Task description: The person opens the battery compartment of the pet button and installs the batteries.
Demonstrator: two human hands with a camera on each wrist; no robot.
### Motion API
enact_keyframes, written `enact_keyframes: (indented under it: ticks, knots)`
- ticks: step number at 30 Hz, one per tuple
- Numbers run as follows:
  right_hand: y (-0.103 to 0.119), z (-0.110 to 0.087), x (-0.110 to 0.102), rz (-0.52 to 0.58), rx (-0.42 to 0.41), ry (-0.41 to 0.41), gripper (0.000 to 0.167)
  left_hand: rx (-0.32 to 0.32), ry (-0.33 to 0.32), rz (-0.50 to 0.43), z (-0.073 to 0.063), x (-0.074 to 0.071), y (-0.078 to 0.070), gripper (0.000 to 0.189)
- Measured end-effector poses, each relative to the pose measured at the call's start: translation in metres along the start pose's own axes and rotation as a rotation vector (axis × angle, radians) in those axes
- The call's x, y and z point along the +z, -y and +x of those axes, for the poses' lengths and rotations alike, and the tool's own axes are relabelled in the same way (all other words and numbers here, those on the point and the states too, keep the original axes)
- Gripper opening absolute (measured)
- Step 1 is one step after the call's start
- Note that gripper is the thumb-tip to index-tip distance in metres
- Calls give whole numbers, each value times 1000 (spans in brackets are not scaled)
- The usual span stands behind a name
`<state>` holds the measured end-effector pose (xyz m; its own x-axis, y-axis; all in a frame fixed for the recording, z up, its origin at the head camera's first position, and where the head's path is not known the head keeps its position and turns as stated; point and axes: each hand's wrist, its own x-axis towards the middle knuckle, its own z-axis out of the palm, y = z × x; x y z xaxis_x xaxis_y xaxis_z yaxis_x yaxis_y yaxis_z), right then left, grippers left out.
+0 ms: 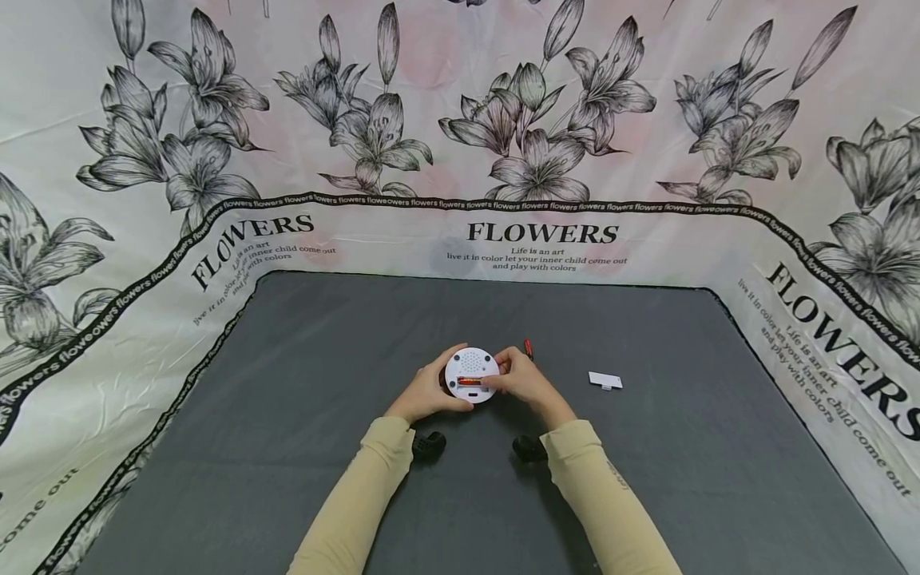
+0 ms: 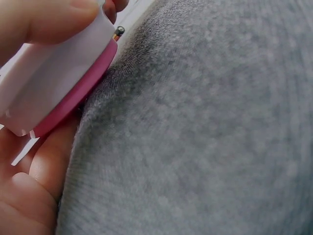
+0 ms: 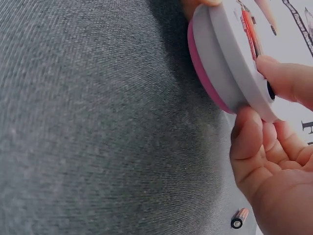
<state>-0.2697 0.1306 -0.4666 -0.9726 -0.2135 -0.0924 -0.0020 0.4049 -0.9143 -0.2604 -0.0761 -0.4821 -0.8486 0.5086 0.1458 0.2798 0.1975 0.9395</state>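
Grey cloth (image 1: 230,447) under a loose red battery (image 1: 528,348) and a small white cover (image 1: 606,380).

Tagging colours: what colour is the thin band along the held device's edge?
Pink band, clearest in the left wrist view.

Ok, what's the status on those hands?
Left hand grips round device. Right hand pinches its edge beside red battery. Loose battery, white cover lie aside, nothing visibly blocking.

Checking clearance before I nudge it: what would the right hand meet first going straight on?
The round white gadget, which the right hand touches now; beyond it, probably the left hand, though depth is unclear.
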Motion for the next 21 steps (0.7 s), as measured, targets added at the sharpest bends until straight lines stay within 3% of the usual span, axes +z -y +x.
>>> enact_keyframes:
  ticks: [2, 9, 15, 21]
  knots:
    - [0, 1, 1, 11, -7, -15, 35, 10, -8, -2, 1, 0, 1, 94]
    - [-11, 0, 0, 35, -75, -35, 39, 17, -30, 22, 11, 2, 30, 96]
    - [-18, -2, -20, 29, -84, -8, 47, 30, -26, -4, 13, 2, 35, 95]
    - [-26, 0, -45, -101, -45, -206, 54, 27, -28, -46, 13, 3, 36, 97]
